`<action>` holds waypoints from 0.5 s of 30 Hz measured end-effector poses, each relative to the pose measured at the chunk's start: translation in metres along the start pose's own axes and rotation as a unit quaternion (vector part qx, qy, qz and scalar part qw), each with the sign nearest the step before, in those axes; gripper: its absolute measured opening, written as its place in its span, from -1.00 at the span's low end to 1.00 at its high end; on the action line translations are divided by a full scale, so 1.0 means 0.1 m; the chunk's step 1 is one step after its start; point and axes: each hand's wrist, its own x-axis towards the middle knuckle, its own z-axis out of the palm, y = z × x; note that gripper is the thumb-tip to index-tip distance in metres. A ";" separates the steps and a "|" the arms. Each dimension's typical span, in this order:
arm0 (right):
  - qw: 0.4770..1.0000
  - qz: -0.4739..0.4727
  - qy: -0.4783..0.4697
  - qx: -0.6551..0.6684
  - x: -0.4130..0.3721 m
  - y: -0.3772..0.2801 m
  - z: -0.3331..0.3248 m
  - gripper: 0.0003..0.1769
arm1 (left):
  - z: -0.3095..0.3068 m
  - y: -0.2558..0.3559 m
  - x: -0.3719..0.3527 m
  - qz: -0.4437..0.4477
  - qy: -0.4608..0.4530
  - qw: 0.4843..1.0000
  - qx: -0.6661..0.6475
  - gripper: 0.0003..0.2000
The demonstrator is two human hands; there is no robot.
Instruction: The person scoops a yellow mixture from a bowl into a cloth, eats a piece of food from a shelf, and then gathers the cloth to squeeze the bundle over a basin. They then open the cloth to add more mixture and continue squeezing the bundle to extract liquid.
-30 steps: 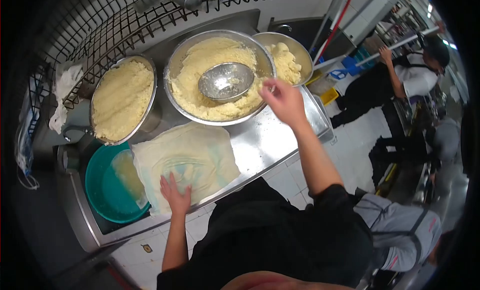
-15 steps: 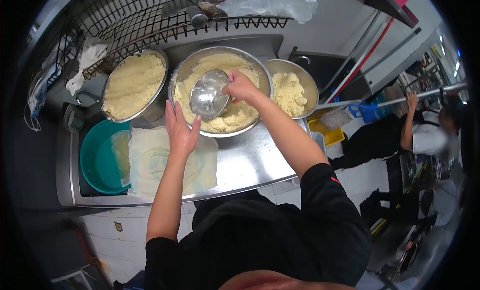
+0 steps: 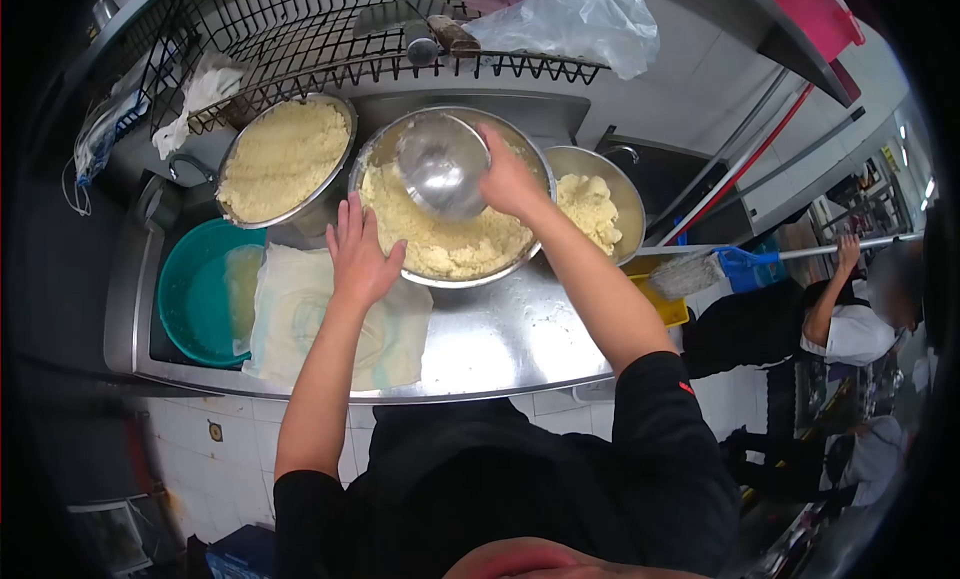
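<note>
My right hand (image 3: 508,179) grips the rim of a small metal bowl (image 3: 440,169), tilted over the large metal bowl (image 3: 478,281) of pale yellow, crumbly food (image 3: 450,241). Spread fingers show on my left hand (image 3: 362,257), which rests at the left rim of the large bowl and holds nothing. To the left, another metal bowl (image 3: 345,169) is filled with the same kind of food. On the right, a third metal bowl (image 3: 628,204) holds clumps of it. A damp pale cloth (image 3: 290,319) lies on the steel counter below my left hand.
A green basin (image 3: 200,299) sits in the sink at left. The wire rack (image 3: 300,39) above holds tools and a plastic bag (image 3: 590,24). A yellow bucket (image 3: 665,304) and a mop (image 3: 690,276) are at right, near a person (image 3: 850,329) gripping its pole.
My right hand has lifted the small bowl up and turned it within the large bowl. My left hand stays spread at the rim. The whole view has shifted slightly.
</note>
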 end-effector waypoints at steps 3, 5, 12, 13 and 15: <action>0.874 -0.280 0.239 -0.318 0.12 0.19 -0.09 -0.30 | -0.14 0.06 0.06 0.009 -0.066 0.996 0.064 -0.23; 0.818 -0.341 0.242 -0.395 0.17 0.13 -0.17 -0.25 | -0.25 0.12 0.12 0.009 -0.090 0.992 0.091 -0.20; 0.775 -0.328 0.193 -0.504 0.40 0.40 0.04 -0.24 | -0.24 0.18 0.26 0.011 -0.158 0.978 0.137 -0.16; 0.801 -0.298 0.164 -0.492 0.39 0.43 0.12 -0.25 | -0.23 0.20 0.25 0.013 -0.162 0.977 0.138 -0.16; 0.824 -0.281 0.139 -0.472 0.35 0.46 0.24 -0.24 | -0.23 0.24 0.24 0.026 -0.163 0.978 0.125 -0.18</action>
